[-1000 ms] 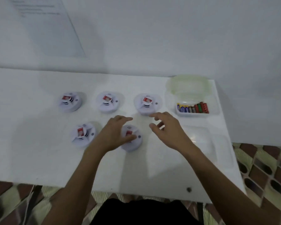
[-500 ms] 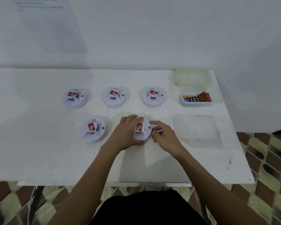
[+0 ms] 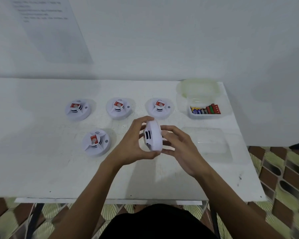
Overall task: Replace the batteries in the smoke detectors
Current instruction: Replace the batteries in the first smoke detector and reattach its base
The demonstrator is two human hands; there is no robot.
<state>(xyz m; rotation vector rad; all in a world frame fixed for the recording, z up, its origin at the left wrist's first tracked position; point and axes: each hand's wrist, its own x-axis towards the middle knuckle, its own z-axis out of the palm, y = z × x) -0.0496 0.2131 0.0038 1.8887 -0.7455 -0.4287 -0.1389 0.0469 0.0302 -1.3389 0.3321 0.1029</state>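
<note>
A white smoke detector (image 3: pixel 154 138) is held tipped on edge just above the table (image 3: pixel 41 161), with the left hand (image 3: pixel 131 145) and right hand (image 3: pixel 181 149) both gripping its rim. Four other detectors (image 3: pixel 95 142) lie beyond and to the left, and a tub (image 3: pixel 205 116) of batteries (image 3: pixel 204 110) sits to the right

The left hand (image 3: pixel 133 144) and the right hand (image 3: pixel 181 149) curl their fingers round one smoke detector (image 3: pixel 154 135). Both arms reach forward, close together.
</note>
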